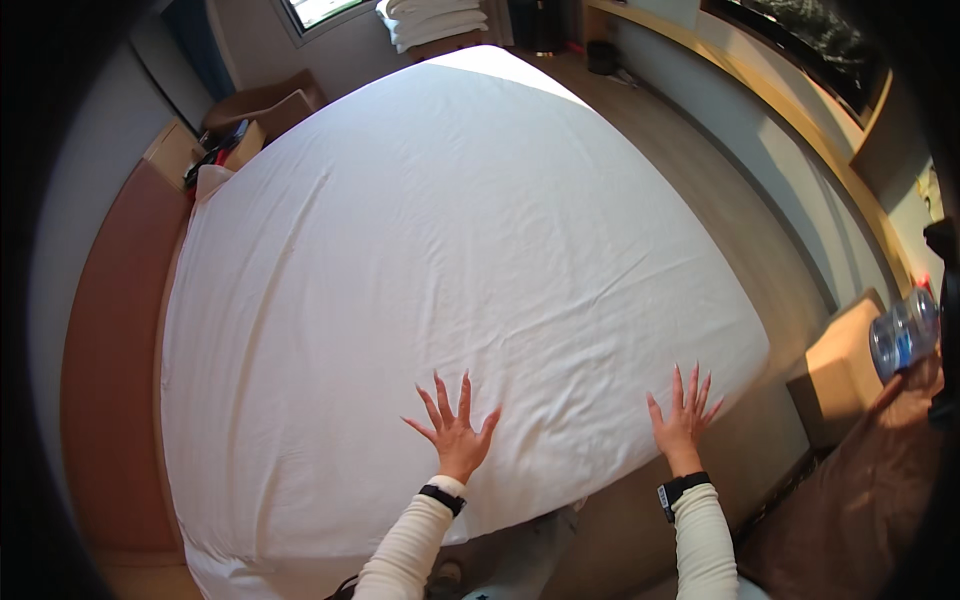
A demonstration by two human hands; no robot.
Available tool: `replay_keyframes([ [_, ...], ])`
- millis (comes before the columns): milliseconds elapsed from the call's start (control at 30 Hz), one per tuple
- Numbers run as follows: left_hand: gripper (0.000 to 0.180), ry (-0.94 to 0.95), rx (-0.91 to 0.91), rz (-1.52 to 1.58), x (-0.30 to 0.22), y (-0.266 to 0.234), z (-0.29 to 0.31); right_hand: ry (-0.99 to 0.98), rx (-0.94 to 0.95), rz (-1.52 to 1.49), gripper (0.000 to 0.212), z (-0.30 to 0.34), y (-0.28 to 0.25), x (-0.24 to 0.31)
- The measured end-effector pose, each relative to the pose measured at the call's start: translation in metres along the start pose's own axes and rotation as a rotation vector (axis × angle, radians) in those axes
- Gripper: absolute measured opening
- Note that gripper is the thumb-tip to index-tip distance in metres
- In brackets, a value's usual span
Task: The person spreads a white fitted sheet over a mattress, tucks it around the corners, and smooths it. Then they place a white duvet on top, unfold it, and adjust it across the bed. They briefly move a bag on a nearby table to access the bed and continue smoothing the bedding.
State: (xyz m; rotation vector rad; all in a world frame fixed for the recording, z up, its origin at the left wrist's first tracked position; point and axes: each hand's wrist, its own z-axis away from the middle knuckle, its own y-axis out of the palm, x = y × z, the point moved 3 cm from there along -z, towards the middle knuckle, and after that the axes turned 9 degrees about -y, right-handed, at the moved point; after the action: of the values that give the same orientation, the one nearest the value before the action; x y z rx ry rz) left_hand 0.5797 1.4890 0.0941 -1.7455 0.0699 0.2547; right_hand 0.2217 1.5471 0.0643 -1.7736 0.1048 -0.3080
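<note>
A white fitted sheet (400,240) covers the wide bed in front of me, with creases running across its middle and near corner. My left hand (458,432) is over the sheet close to the bed's near edge, fingers spread and holding nothing. Farther right, by the near right corner, my right hand (683,415) is also spread with nothing in it. Both palms face down; whether they press on the cloth or hover just above it I cannot tell. Each wrist wears a black band below a cream sleeve.
A brown headboard (110,370) runs along the left. White folded linen (430,22) is stacked beyond the far end. To the right are a cardboard box (840,375), a clear plastic water jug (903,335) and brown cloth (850,500). A long wooden-edged shelf (790,90) follows the right wall.
</note>
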Motion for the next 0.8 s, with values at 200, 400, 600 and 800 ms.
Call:
replay_keyframes([
  [200, 0.086, 0.416, 0.458, 0.127, -0.148, 0.03, 0.135, -0.157, 0.382, 0.017, 0.075, 0.009, -0.015, -0.117],
  [400, 0.09, 0.347, 0.544, 0.096, -0.209, 0.02, 0.094, -0.184, 0.203, -0.088, 0.086, -0.066, -0.036, -0.172],
  [600, 0.101, -0.145, 0.247, 0.14, -0.374, 0.078, -0.031, -0.301, 0.337, -0.439, 0.104, -0.125, 0.015, -0.228],
  [800, 0.135, 0.012, 0.477, -0.067, -0.464, 0.133, 0.035, -0.341, 1.073, -0.496, 0.087, -0.153, -0.006, -0.318],
])
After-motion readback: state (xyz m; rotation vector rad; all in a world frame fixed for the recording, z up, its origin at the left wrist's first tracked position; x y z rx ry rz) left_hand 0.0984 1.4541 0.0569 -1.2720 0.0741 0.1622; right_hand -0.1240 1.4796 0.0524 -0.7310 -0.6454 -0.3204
